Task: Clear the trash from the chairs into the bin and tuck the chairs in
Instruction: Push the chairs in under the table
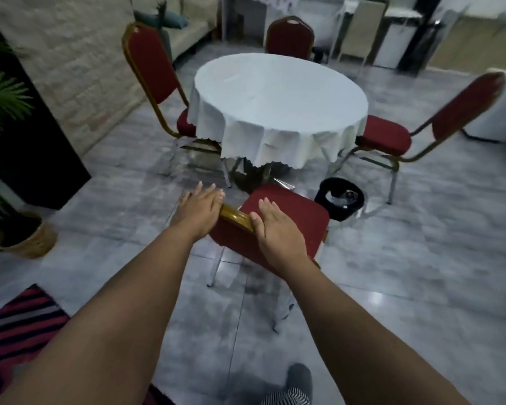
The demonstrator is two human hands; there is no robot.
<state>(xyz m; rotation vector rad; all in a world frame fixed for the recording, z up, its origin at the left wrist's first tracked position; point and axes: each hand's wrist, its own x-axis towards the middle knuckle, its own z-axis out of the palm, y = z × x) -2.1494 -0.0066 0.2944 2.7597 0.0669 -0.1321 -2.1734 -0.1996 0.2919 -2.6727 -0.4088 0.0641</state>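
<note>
Chairs are what's left here: the nearest chair [287, 211] is sitting pulled out from the near edge of the table [278, 97], its seat bare, so it looks ready to be tucked in. Both hands are lying flat-fingered along its gold top rail, left hand [199, 210] at the end and right hand [275, 232] mid-rail, pressing rather than gripping, probably for an even shove. The bin [339, 198] is standing just beside the seat, holding what looks like crumpled trash.

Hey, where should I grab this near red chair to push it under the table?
Probably grip the gold top rail of the near chair's backrest from behind, one hand toward each end. The back faces you and the seat points at the table. Your left hand and right hand are already there, fingers straight.
</note>
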